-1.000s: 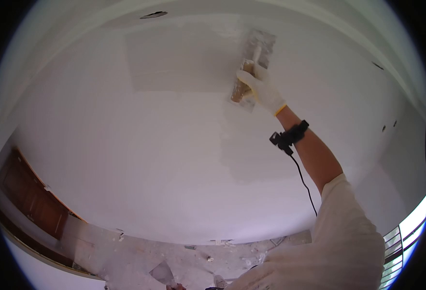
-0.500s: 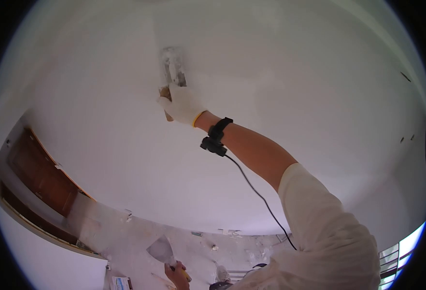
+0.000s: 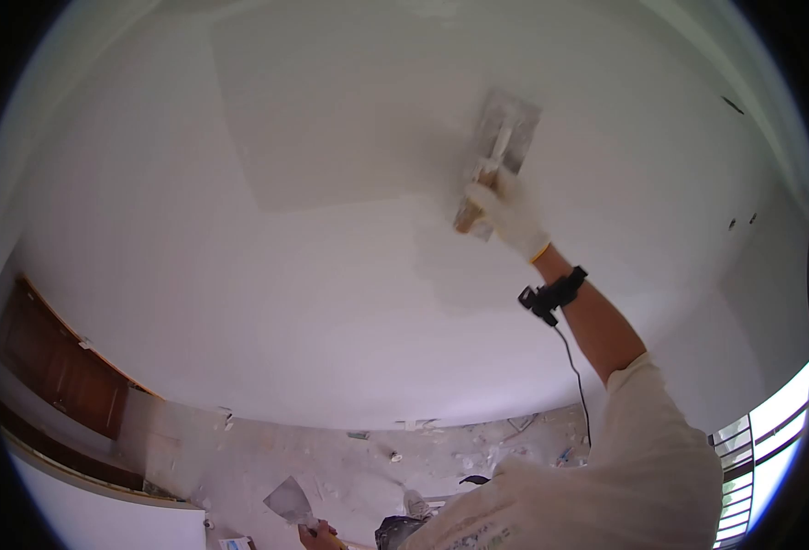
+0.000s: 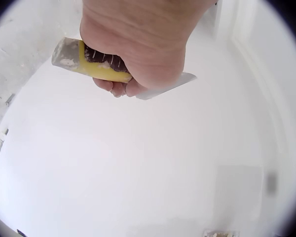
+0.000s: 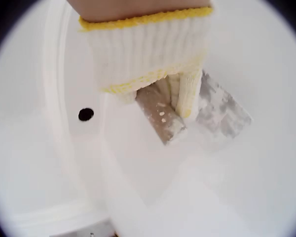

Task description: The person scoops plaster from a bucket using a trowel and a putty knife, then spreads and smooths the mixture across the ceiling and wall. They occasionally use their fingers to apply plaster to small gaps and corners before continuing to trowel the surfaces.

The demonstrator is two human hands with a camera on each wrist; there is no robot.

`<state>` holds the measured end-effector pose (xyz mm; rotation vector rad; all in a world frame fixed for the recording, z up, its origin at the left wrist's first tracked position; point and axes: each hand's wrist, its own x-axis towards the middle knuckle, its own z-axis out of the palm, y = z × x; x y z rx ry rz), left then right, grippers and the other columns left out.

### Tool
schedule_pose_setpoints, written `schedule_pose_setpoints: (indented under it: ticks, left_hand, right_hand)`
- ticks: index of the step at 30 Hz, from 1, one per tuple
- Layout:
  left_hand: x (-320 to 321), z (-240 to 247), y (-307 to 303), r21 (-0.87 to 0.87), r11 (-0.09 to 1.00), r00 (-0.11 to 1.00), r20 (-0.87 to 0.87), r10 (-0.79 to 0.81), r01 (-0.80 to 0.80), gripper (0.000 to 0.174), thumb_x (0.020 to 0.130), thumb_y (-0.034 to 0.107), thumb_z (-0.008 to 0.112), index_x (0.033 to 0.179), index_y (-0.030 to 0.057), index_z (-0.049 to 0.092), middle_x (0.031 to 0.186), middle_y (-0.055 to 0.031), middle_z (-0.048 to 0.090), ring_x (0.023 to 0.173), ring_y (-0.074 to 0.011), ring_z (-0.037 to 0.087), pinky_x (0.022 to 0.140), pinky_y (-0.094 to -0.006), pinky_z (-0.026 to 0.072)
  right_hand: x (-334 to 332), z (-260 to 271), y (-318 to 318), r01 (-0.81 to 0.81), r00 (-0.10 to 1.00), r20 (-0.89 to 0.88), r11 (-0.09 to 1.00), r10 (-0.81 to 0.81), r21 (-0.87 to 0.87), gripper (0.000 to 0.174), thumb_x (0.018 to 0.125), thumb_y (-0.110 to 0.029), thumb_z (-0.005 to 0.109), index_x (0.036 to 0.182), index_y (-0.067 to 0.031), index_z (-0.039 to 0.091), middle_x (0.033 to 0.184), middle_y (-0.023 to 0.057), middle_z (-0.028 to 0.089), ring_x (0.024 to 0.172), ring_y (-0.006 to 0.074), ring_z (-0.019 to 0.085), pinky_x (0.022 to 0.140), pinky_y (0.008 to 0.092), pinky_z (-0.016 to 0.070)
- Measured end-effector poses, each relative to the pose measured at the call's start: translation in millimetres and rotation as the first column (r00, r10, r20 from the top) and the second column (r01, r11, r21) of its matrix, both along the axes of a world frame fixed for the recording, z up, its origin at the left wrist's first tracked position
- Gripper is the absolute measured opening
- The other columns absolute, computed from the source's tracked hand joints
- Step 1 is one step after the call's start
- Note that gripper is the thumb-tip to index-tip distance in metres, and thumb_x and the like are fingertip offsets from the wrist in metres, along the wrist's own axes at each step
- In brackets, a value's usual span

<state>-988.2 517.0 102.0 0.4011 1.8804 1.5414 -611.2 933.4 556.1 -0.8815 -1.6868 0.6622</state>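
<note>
My right hand (image 3: 515, 215), in a white knit glove with a yellow cuff, grips the brown handle (image 5: 160, 113) of a plastering trowel (image 3: 520, 112). The trowel's rectangular metal blade, smeared with white plaster, lies along the white wall (image 3: 331, 302). Low in the head view, my bare left hand (image 3: 320, 535) holds a broad putty knife (image 3: 289, 500), its blade pointing up and left. In the left wrist view, fingers curl round its yellow and black handle (image 4: 106, 71), and the hand hides much of the blade.
A greyer patch of coating (image 3: 322, 147) spreads left of the trowel. Small dark holes (image 3: 733, 224) mark the wall at right. A brown wooden door (image 3: 65, 367) stands at lower left, a barred window (image 3: 758, 458) at lower right. Debris litters the floor (image 3: 349, 467).
The trowel swept left across the wall, then came back right in my right hand. The head view shifted with it. My left hand still holds the putty knife low down.
</note>
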Motion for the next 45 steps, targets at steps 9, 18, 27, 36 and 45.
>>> schedule_pose_setpoints:
  ticks: [9,18,27,36,45]
  left_hand:
    - [26,45,37,0.193,0.981,0.997,0.08,0.018,-0.034,0.012,0.085,-0.005,0.06,0.089,0.0045,0.052,0.069,-0.0035,0.055,0.055,-0.0126,0.054,0.052,-0.0281,0.0451]
    - [35,104,60,0.148,0.986,0.996,0.035,-0.084,0.078,0.008,0.087,-0.002,0.061,0.09,0.0033,0.055,0.068,-0.0038,0.056,0.055,-0.0113,0.054,0.053,-0.0261,0.0443]
    - [29,122,60,0.221,0.862,0.85,0.18,-0.496,0.456,0.009,0.094,0.005,0.059,0.101,0.0004,0.055,0.08,-0.0106,0.063,0.055,-0.0115,0.055,0.048,-0.025,0.0438]
    - [188,147,189,0.479,-0.19,-0.417,0.428,-0.802,0.857,0.031,0.096,0.015,0.063,0.121,-0.0002,0.054,0.083,-0.0115,0.066,0.058,-0.0111,0.056,0.048,-0.024,0.0437]
    - [404,171,202,0.529,-0.253,-0.498,0.392,-0.773,0.81,0.032,0.089,0.002,0.063,0.119,-0.0038,0.055,0.08,-0.0165,0.069,0.05,-0.0145,0.058,0.041,-0.0242,0.0412]
  right_hand:
    - [-226,-94,21,-0.277,0.833,0.507,0.96,0.223,0.033,0.037,0.091,-0.034,0.064,0.112,-0.0042,0.055,0.083,0.0176,0.07,0.079,0.0387,0.068,0.073,0.0457,0.0523]
    - [-176,-99,54,-0.194,0.946,0.267,0.981,0.182,0.02,0.026,0.094,-0.02,0.061,0.111,-0.0016,0.054,0.076,0.0107,0.068,0.067,0.0256,0.068,0.067,0.0399,0.052]
    - [22,-127,26,-0.061,0.994,0.097,0.998,0.059,0.022,0.024,0.092,-0.012,0.062,0.113,0.0003,0.057,0.086,0.0034,0.062,0.068,0.0128,0.063,0.065,0.0277,0.0515]
    - [154,-231,-235,-0.722,0.292,-0.955,0.668,0.055,-0.182,0.031,0.067,-0.008,0.058,0.097,-0.0008,0.056,0.077,0.0155,0.058,0.053,0.0238,0.05,0.044,0.0324,0.0411]
    - [332,-303,-479,-0.03,0.942,-0.183,0.472,-0.281,-0.881,0.02,0.071,-0.001,0.063,0.091,0.0006,0.066,0.078,0.0009,0.058,0.059,0.0095,0.053,0.048,0.0244,0.0411]
